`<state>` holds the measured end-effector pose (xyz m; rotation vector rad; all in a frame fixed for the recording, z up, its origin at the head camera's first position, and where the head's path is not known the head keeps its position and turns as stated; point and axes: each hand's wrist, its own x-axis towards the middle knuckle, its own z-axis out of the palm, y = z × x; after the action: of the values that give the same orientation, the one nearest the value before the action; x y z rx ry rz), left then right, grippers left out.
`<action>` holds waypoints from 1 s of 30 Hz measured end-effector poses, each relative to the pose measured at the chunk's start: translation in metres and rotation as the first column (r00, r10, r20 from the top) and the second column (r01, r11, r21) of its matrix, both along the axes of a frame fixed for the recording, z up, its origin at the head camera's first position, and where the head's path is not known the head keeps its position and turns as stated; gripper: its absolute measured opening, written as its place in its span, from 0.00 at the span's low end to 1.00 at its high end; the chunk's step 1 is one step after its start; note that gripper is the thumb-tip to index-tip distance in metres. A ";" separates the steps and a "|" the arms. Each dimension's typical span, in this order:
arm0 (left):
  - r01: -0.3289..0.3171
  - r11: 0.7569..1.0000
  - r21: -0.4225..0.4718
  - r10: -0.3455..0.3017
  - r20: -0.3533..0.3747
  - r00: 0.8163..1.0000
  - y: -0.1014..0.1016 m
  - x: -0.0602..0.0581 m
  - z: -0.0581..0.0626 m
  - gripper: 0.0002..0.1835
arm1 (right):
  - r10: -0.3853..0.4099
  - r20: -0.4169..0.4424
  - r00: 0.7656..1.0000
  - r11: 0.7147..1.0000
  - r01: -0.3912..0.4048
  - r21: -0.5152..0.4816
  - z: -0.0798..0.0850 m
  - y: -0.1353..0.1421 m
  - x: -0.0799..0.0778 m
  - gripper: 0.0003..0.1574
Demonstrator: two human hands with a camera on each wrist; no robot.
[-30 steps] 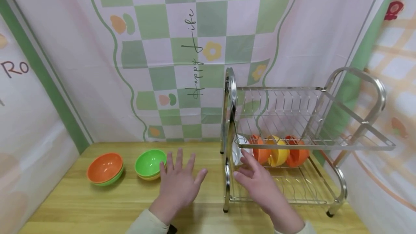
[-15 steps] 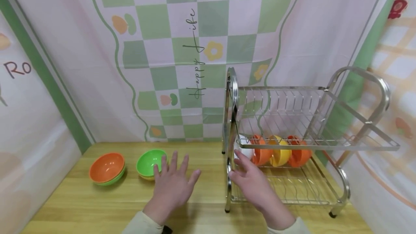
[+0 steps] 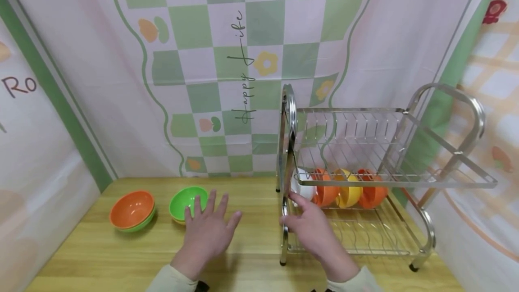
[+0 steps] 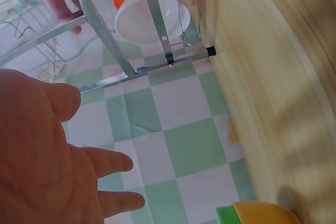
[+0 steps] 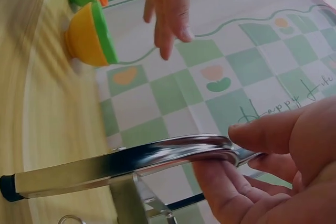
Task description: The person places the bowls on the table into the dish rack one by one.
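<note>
My left hand (image 3: 207, 233) is held over the table with its fingers spread and holds nothing. In front of it sits a green bowl (image 3: 184, 203) stacked on a yellow one, its right side partly behind the fingers. My right hand (image 3: 316, 233) grips the left front post of a two-tier metal dish rack (image 3: 365, 184); in the right wrist view the thumb and fingers lie on opposite sides of the tube (image 5: 157, 153). On the rack's lower tier a white bowl (image 3: 305, 187), an orange bowl (image 3: 325, 193), a yellow bowl (image 3: 349, 194) and another orange bowl (image 3: 374, 195) stand on edge.
An orange bowl (image 3: 131, 208) nested in a green one stands at the left of the wooden table (image 3: 101, 260). The rack's upper tier hangs over the standing bowls. Patterned cloths (image 3: 227, 71) close off the back and both sides.
My right hand has moved slightly left and down onto the rack's post, thumb now at its left side. My left hand has drifted left, fingers still spread. The bowls have not moved.
</note>
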<state>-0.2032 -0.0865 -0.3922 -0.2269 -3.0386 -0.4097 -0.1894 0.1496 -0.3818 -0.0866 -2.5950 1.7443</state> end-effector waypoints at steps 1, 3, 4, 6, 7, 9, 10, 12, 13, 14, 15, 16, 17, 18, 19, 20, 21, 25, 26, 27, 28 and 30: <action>-0.001 1.000 0.000 0.001 -0.002 1.000 -0.001 0.000 0.000 0.45 | 0.001 -0.005 1.000 1.000 -0.001 0.015 -0.001 0.000 -0.001 0.47; -0.003 1.000 -0.002 0.003 -0.004 1.000 -0.002 -0.001 0.000 0.46 | 0.002 -0.021 1.000 0.998 -0.001 0.058 -0.002 -0.001 -0.002 0.47; -0.004 1.000 -0.004 0.004 -0.005 1.000 -0.003 -0.001 -0.001 0.46 | 0.001 -0.027 1.000 0.997 0.001 0.081 -0.003 -0.001 -0.002 0.46; -0.008 1.000 -0.006 0.008 -0.008 1.000 -0.005 -0.002 -0.001 0.47 | 0.000 -0.042 0.999 0.995 0.004 0.104 -0.004 -0.002 -0.003 0.45; -0.009 1.000 -0.008 0.009 -0.010 1.000 -0.006 -0.003 -0.002 0.47 | 0.000 -0.048 0.999 0.994 0.005 0.112 -0.005 -0.002 -0.004 0.45; -0.012 1.000 -0.004 0.012 -0.013 1.000 -0.008 -0.004 -0.002 0.47 | 0.002 -0.058 0.998 0.992 0.005 0.123 -0.005 -0.002 -0.004 0.44; -0.015 1.000 0.004 0.015 -0.016 1.000 -0.010 -0.005 -0.002 0.47 | 0.004 -0.061 0.998 0.992 0.004 0.124 -0.005 -0.002 -0.005 0.44; -0.021 0.999 0.034 0.022 -0.027 0.999 -0.015 -0.007 0.000 0.46 | 0.006 -0.067 0.998 0.992 0.002 0.127 -0.006 -0.002 -0.005 0.43; -0.024 0.998 0.053 0.026 -0.034 0.999 -0.018 -0.008 0.002 0.45 | 0.007 -0.069 0.998 0.992 0.002 0.128 -0.006 -0.002 -0.005 0.43; -0.029 0.997 0.074 0.031 -0.037 0.999 -0.022 -0.010 0.005 0.44 | 0.008 -0.071 0.997 0.992 0.001 0.128 -0.006 -0.002 -0.005 0.43; -0.035 0.995 0.096 0.039 -0.041 0.998 -0.027 -0.012 0.009 0.42 | 0.007 -0.071 0.997 0.992 0.002 0.125 -0.006 -0.001 -0.005 0.43; -0.043 0.992 0.115 0.049 -0.046 0.998 -0.033 -0.014 0.012 0.41 | 0.008 -0.071 0.997 0.992 0.001 0.123 -0.006 -0.002 -0.005 0.42; -0.051 0.990 0.130 0.058 -0.051 0.997 -0.039 -0.016 0.017 0.40 | 0.008 -0.072 0.997 0.992 0.001 0.122 -0.006 -0.002 -0.005 0.42; -0.062 0.986 0.153 0.069 -0.041 0.997 -0.047 -0.019 0.023 0.39 | 0.009 -0.072 0.997 0.993 0.000 0.122 -0.006 -0.002 -0.006 0.42; -0.075 0.982 0.171 0.081 -0.029 0.996 -0.054 -0.021 0.029 0.39 | 0.008 -0.072 0.997 0.993 0.001 0.121 -0.006 -0.002 -0.006 0.42; -0.088 0.979 0.185 0.092 -0.014 0.996 -0.062 -0.024 0.035 0.38 | 0.007 -0.073 0.997 0.992 0.002 0.124 -0.006 -0.002 -0.006 0.42; -0.102 0.975 0.199 0.105 -0.002 0.995 -0.070 -0.027 0.041 0.37 | 0.007 -0.075 0.997 0.992 0.003 0.130 -0.006 -0.002 -0.006 0.42; -0.138 0.954 0.267 0.122 0.078 0.989 -0.103 -0.040 0.064 0.33 | 0.006 -0.072 0.997 0.989 0.004 0.145 -0.005 -0.001 -0.006 0.42; -0.139 0.941 0.309 0.112 0.104 0.988 -0.111 -0.044 0.066 0.31 | 0.008 -0.071 0.997 0.989 0.002 0.146 -0.005 -0.001 -0.006 0.42; -0.144 0.922 0.360 0.100 0.139 0.985 -0.118 -0.049 0.068 0.30 | 0.010 -0.070 0.997 0.989 0.000 0.145 -0.005 -0.001 -0.006 0.42; -0.150 0.898 0.414 0.082 0.177 0.981 -0.125 -0.053 0.067 0.29 | 0.012 -0.067 0.998 0.990 -0.002 0.142 -0.005 -0.001 -0.006 0.42; -0.173 0.841 0.513 0.046 0.250 0.967 -0.136 -0.063 0.063 0.27 | 0.015 -0.065 0.998 0.990 -0.006 0.140 -0.005 -0.002 -0.006 0.41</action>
<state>-0.2658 -0.2226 -0.3288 0.0360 -2.9676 -1.3208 -0.1956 0.1476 -0.3866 -0.0132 -2.6653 1.5349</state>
